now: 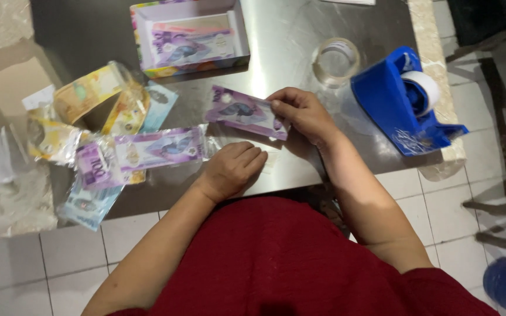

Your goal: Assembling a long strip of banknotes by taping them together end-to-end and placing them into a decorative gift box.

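- Steel table (300, 35): a smooth, reflective metal sheet on a pale stone-like edge; its slick face gives little friction, so loose paper could, in judgement, slide toward the near edge and drop to the tiled floor (60, 257).
- Blue tape dispenser (402, 102): moulded plastic, wedge-shaped, carrying a white roll; it stands near the right hand, where a sweep of the forearm might knock it.
- Open box (188, 35): shallow cardboard tray with purple notes lying flat inside, at the far side of the table.
- Pile of notes (112, 117): yellow, blue and purple sheets, some in crinkled clear sleeves, loosely overlapped at the left; a nudge could scatter them.
- Clear tape roll (336, 58): a transparent ring lying flat beside the dispenser.
- Purple banknote (244, 112): thin, glossy rectangle, tilted, just above the table centre; held at one end only, it may bend or slip.
- Right hand (303, 111): fingertips pinching the note's right end.
- Left hand (232, 167): fingers together, curled, pressed down on a clear film (270, 159) on the table, which is hard to make out.
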